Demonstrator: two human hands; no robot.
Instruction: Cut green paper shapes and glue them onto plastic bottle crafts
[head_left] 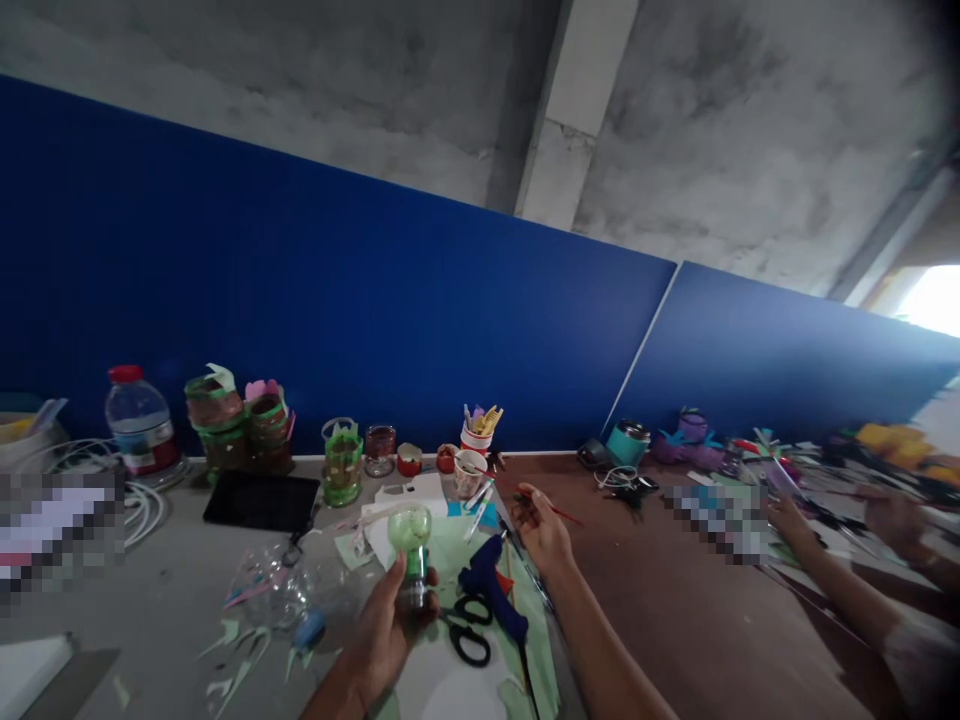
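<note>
Your left hand [390,625] is closed around the lower part of a green-and-clear plastic bottle piece [410,528], with its round green end up. Call that piece the middle of a clock. Your right hand [546,530] is at 3 o'clock, palm partly up, its fingers curled in a small pinch. It seems to hold a thin red stick [564,514], maybe a brush, but the tip is too blurry to tell.

The bottle piece looks very light. Its wall is likely thin and a bit bendy, so a hard squeeze could dent it. The smooth, clear part may slip if your fingers are wet. Hold it low, on the clear part, with a soft grip and your thumb on one side. The round green end looks easier to mark or squash, so keep your fingers off it.

A blue glue gun [489,575] and black-handled scissors [460,624] lie at 4 o'clock, over pale green paper [541,650]. A patterned paper cup [469,480] stands at 1 o'clock. The green-trimmed jar [343,478] is at 11 o'clock, and crinkly clear plastic [289,592] is near 8 o'clock.
</note>
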